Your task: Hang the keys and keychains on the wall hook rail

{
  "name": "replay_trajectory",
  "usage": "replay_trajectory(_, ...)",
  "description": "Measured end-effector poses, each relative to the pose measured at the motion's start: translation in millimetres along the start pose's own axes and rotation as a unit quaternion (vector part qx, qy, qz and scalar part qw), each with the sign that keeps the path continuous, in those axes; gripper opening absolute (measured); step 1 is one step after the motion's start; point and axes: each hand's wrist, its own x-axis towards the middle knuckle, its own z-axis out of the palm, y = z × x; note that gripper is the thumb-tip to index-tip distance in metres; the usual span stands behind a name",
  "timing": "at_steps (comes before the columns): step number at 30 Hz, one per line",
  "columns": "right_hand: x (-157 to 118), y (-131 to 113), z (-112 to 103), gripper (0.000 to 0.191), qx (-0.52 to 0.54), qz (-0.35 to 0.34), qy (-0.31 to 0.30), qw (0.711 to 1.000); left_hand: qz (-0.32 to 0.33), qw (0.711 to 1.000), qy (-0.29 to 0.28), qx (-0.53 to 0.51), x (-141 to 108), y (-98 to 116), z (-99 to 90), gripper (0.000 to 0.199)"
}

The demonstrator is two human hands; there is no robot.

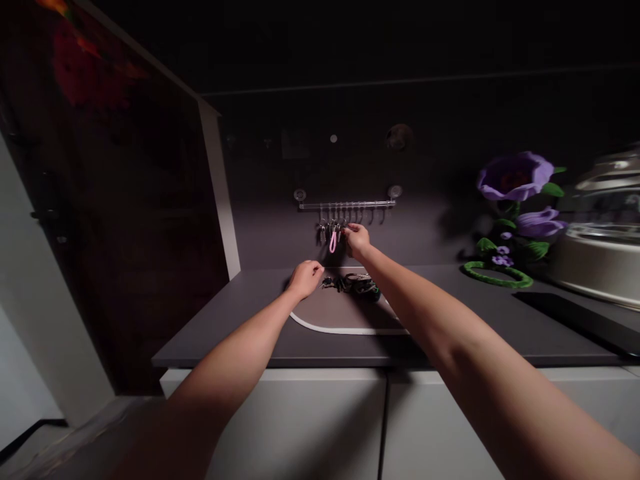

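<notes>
Already keys (323, 233) hang; a dark bunch (359, 285) lies near the worktop's (235, 327) back edge, my right hand (356, 239) seemingly pinching keys, left fingers (315, 268) together.

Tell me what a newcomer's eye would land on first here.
Probably the large purple flower, bright against the dark wall above the counter's right side. Then the pink loop hanging below the hook rail, with the right hand to its right. The left hand is lower, at the pale-edged mat's left side.
</notes>
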Motion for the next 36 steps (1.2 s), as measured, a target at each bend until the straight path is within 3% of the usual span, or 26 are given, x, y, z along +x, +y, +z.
replay_trajectory(4, -11.2, -5.0, -2.8, 0.024, -0.103, -0.021, 0.064, 0.992, 0.003, 1.0, 0.004, -0.004, -0.1, -1.2, -1.7, 0.02)
replay_trajectory(8, -28.0, -10.3, -5.8, 0.025, -0.157, -0.078, 0.069, 0.982, 0.0, 1.0, 0.002, -0.005, -0.6, -2.0, -3.1, 0.018)
replay_trajectory(15, -65.7, -13.0, -18.6, 0.014, -0.148, -0.114, -0.041, 0.982, 0.006, 1.0, -0.021, -0.006, -1.5, 0.3, -5.5, 0.017)
replay_trajectory(21, -90.2, -6.4, -30.8, 0.013, -0.198, -0.126, -0.143, 0.962, 0.008, 0.999, -0.048, -0.005, -3.1, 0.2, -4.7, 0.018)
replay_trajectory(24, -92.3, -0.8, -32.7, 0.016, -0.277, -0.143, -0.184, 0.932, 0.008, 0.998, -0.058, 0.01, -1.6, -2.8, -0.3, 0.02)
replay_trajectory(28, -91.3, 2.0, -30.8, 0.014, -0.41, -0.161, -0.231, 0.867, 0.014, 0.996, -0.081, 0.036, 1.5, -5.9, 7.3, 0.026)
replay_trajectory(36, -92.9, -9.2, -28.0, 0.024, -0.568, -0.129, -0.298, 0.756, 0.015, 0.991, -0.115, 0.06, 5.4, -9.8, 15.2, 0.034)
